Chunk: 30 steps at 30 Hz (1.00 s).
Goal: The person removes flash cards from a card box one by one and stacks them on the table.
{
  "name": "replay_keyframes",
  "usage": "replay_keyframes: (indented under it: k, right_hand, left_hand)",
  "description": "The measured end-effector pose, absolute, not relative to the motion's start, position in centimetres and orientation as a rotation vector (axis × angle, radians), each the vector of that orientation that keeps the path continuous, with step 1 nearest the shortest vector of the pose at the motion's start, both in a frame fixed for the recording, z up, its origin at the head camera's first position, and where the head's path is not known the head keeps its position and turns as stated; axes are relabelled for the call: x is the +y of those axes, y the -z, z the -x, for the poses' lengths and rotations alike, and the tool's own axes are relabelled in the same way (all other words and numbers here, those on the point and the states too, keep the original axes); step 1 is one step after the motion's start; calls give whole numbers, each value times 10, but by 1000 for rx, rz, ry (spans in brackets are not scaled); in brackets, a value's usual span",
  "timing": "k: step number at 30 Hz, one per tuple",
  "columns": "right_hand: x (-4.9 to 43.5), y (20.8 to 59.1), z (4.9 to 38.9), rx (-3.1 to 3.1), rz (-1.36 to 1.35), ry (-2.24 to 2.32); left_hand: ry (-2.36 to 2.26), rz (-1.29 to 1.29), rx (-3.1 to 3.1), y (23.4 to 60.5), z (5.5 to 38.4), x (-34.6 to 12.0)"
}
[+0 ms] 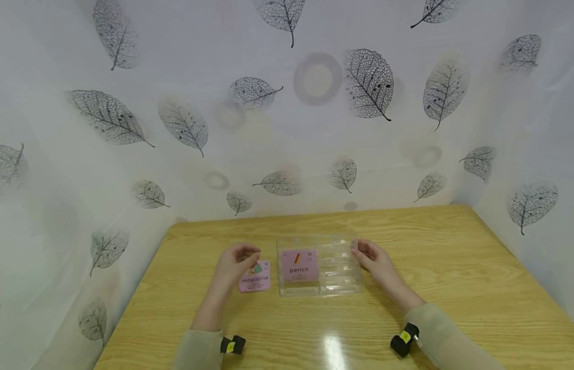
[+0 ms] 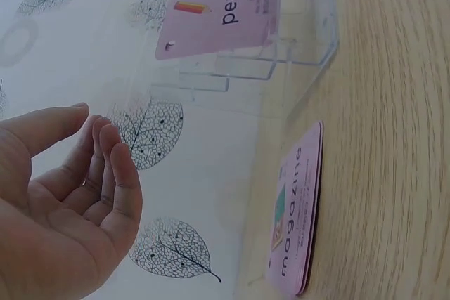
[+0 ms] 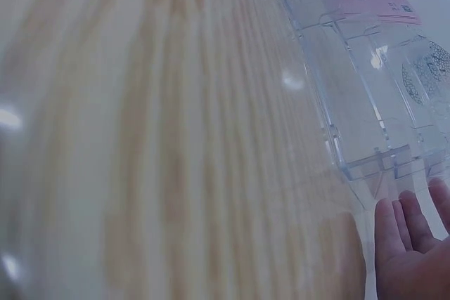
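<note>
I'm judging the rack (image 1: 340,273) light, stiff, best held by its sides, left hand (image 1: 236,260) hanging loosely curled, right hand (image 1: 374,258) meeting its edge straight-fingered, both empty.

Both forearms (image 1: 209,308) forward, left grip (image 1: 237,261) loosely cupped, thumb (image 2: 53,129) near fingertips (image 2: 122,154), right grip (image 1: 374,259) with fingers (image 3: 416,224) nearly straight.

Head view looks forward, down; 2 wrist views, closer, share clear holder (image 1: 339,268).
</note>
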State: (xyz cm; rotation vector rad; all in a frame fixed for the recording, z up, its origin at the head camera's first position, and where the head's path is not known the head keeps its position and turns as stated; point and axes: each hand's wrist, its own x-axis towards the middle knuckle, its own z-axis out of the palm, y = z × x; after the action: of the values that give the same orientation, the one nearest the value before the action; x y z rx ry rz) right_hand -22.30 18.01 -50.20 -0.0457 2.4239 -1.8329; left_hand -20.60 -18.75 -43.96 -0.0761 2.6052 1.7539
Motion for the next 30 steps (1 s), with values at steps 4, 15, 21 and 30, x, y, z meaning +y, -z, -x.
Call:
replay_keyframes:
  k: [4,15,21,30]
  right_hand:
    - [180,503,224,2431,51,1827]
    - [181,504,224,2443,62,1813]
    - [181,504,225,2443,60,1825]
    - [181,504,224,2433,53,1823]
  left_hand:
    - [-1744,50,2620,438,205,-184]
    - [-1770,-8,2603,440,203,-176]
    - [-1779,-41,2595,444,205,-171]
    - [-1774,-60,2608,449,205,-165]
